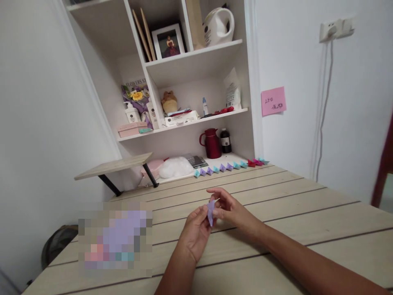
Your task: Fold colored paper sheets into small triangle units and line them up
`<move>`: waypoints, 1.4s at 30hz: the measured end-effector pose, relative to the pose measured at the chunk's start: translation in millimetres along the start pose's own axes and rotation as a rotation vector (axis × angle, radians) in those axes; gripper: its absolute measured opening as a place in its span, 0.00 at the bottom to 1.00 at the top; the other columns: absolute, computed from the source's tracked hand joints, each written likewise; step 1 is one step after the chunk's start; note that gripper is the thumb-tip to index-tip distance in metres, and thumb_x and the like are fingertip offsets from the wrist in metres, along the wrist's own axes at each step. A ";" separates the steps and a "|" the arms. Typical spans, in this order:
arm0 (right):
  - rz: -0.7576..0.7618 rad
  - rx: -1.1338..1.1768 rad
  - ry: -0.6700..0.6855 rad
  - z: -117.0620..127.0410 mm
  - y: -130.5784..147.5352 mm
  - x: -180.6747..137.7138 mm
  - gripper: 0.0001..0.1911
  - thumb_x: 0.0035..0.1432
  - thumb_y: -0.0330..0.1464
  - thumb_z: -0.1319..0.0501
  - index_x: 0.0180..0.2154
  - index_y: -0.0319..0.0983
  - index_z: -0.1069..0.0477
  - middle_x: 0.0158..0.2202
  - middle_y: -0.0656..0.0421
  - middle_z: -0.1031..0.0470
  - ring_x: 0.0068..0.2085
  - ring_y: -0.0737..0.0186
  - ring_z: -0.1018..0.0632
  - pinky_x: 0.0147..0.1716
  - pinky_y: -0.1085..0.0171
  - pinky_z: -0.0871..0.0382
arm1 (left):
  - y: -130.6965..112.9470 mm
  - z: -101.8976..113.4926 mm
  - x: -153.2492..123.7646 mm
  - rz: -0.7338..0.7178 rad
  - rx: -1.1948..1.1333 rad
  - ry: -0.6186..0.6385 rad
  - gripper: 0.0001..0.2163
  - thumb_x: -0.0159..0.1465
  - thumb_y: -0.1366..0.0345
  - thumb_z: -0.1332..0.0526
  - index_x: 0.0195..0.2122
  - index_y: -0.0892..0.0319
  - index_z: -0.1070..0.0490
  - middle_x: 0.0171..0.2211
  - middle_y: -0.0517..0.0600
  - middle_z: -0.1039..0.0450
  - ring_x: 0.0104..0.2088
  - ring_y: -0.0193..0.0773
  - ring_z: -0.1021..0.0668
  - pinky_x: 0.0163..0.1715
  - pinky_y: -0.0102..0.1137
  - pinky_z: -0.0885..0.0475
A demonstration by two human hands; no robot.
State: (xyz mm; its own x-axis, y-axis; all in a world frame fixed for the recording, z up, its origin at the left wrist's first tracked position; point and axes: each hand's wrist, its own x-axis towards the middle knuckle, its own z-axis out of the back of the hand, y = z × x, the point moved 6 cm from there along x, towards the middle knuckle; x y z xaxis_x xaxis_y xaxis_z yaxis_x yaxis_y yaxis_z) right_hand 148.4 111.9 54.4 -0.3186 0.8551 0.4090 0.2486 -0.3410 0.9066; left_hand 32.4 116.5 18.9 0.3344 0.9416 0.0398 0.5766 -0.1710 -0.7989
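A small folded piece of purple paper (211,212), diamond-shaped and held upright, is between my two hands above the table. My left hand (196,229) pinches its left side with the thumb in front. From the right, my right hand (231,209) touches the paper's other edge with its thumb, its index finger raised and bent behind. The fingers behind the paper are partly hidden. Along the far table edge runs a row of several small folded paper pieces (215,169) in teal, purple, red and pink.
A blurred-out patch (123,233) with purple, red and teal colours covers the table's left part. A small raised wooden stand (113,166) is at the back left. Behind the wooden table (291,213), white shelves hold a red jug (212,143), a dark bottle (225,141) and a watering can (218,26).
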 end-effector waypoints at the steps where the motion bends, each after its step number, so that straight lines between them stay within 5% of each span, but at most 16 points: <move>1: -0.011 0.004 0.026 -2.0 -1.0 -0.8 0.32 0.48 0.38 0.31 0.54 0.45 0.37 0.38 0.60 0.32 0.35 0.63 0.28 0.37 0.63 0.32 | 0.3 -0.2 0.0 0.004 -0.006 0.011 0.12 0.56 0.62 0.32 0.39 0.63 0.24 0.36 0.55 0.23 0.33 0.34 0.25 0.35 0.27 0.32; 13: -0.034 -0.007 0.119 -10.5 -0.3 -2.7 0.19 0.53 0.40 0.35 0.46 0.39 0.30 0.35 0.58 0.27 0.35 0.63 0.27 0.37 0.63 0.32 | -0.6 3.5 -3.3 0.044 -0.019 -0.034 0.11 0.55 0.65 0.31 0.38 0.64 0.24 0.37 0.53 0.22 0.33 0.32 0.24 0.38 0.28 0.30; 34: -0.123 -0.064 0.117 -7.5 -3.8 -3.6 0.17 0.54 0.39 0.37 0.44 0.38 0.27 0.28 0.60 0.27 0.24 0.70 0.31 0.25 0.68 0.35 | 2.7 8.6 -3.0 0.141 0.000 0.016 0.09 0.55 0.67 0.31 0.35 0.65 0.24 0.32 0.52 0.24 0.32 0.32 0.25 0.39 0.29 0.31; 42: -0.108 -0.112 0.090 -5.8 -1.9 -2.3 0.14 0.53 0.31 0.43 0.42 0.37 0.27 0.26 0.60 0.27 0.26 0.66 0.29 0.26 0.67 0.35 | 4.6 6.4 -0.5 0.148 0.055 0.072 0.10 0.56 0.66 0.31 0.36 0.66 0.24 0.32 0.55 0.24 0.33 0.36 0.23 0.42 0.32 0.31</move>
State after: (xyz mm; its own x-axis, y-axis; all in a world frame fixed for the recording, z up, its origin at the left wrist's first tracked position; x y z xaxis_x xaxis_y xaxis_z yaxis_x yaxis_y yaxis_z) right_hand 143.3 108.3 52.4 -0.4194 0.8526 0.3117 0.1068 -0.2946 0.9496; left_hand 30.1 117.1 11.4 0.4669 0.8835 -0.0394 0.4758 -0.2885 -0.8309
